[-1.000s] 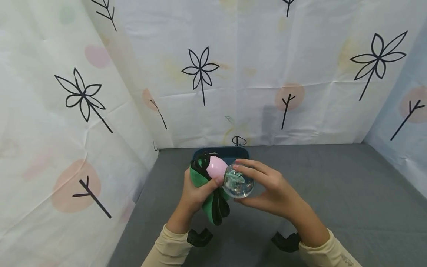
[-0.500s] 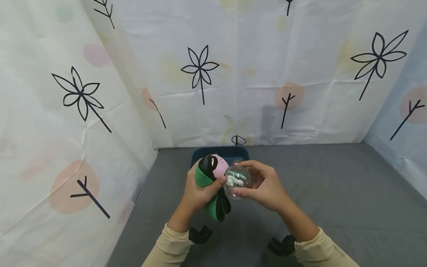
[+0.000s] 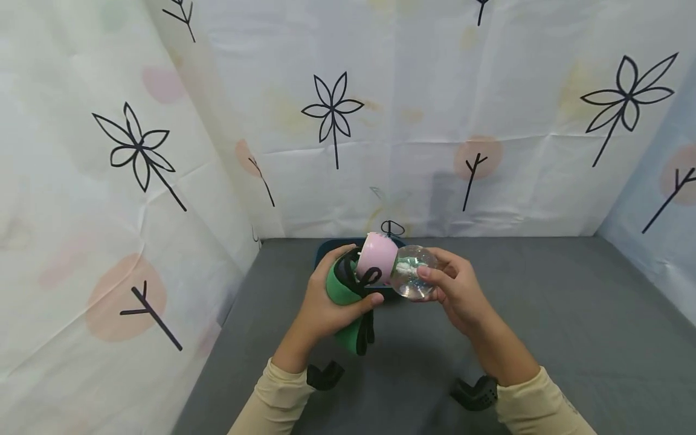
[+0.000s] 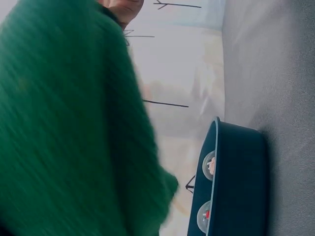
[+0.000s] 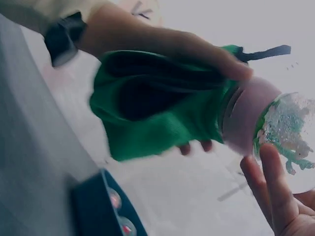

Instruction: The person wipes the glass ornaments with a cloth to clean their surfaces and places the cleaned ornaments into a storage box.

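Note:
A snow globe [image 3: 414,275] with a clear ball, glitter and pale green-white figures inside, lies tilted sideways, its pink base [image 3: 377,254] toward the mouth of a green cloth pouch [image 3: 341,290] with black drawstrings. My right hand [image 3: 464,290] grips the clear ball from the right, thumb across its front. Wrapped round the pouch from the left is my left hand [image 3: 326,305], thumb along its lower front. In the right wrist view, the base's lower edge [image 5: 231,110] meets the pouch opening. Green cloth [image 4: 74,128] fills much of the left wrist view.
Behind the hands, a dark blue bin [image 4: 243,182] stands on the grey table [image 3: 544,314]. It holds clear balls, one with a pale figure [image 4: 210,165] and one with red inside [image 4: 204,216]. Patterned white cloth [image 3: 402,121] rises at the back and sides.
The snow globe and my right hand have moved up and to the right, and the pouch slightly right. My right thumb has shifted from below the ball to its front.

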`<state>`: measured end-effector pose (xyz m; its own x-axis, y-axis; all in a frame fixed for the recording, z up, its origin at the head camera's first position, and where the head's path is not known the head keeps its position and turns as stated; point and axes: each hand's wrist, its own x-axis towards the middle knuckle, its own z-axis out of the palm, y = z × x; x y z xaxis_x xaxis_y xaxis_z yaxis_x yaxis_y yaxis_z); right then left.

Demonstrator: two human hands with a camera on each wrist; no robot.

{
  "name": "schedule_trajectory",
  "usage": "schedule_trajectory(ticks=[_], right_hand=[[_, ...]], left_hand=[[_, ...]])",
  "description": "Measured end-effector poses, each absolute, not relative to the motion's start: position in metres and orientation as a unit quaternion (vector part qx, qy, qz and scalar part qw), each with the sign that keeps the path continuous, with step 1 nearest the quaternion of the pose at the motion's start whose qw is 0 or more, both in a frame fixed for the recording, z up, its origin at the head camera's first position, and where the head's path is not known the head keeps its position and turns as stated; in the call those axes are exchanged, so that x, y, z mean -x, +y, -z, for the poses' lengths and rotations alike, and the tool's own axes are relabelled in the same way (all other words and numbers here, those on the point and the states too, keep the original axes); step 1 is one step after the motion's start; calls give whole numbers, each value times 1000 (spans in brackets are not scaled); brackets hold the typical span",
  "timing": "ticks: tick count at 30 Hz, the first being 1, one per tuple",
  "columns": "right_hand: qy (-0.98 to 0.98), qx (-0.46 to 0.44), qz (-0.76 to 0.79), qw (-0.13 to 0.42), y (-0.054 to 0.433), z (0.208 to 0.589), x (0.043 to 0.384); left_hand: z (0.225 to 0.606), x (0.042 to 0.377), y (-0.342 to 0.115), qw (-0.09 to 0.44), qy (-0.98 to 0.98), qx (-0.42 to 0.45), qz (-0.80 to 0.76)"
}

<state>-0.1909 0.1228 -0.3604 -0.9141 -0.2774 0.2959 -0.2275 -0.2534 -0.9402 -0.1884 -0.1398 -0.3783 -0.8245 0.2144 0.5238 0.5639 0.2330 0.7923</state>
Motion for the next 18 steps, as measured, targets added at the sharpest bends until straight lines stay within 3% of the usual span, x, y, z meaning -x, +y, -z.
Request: schedule_trajectory(ticks=[6, 18], right_hand=[[628, 127, 767, -40, 140, 354, 198], [736, 69, 671, -57, 145, 359, 235]], left_hand=[[378, 187, -137, 111, -813, 238, 519], [392, 188, -130, 93, -832, 281, 469]])
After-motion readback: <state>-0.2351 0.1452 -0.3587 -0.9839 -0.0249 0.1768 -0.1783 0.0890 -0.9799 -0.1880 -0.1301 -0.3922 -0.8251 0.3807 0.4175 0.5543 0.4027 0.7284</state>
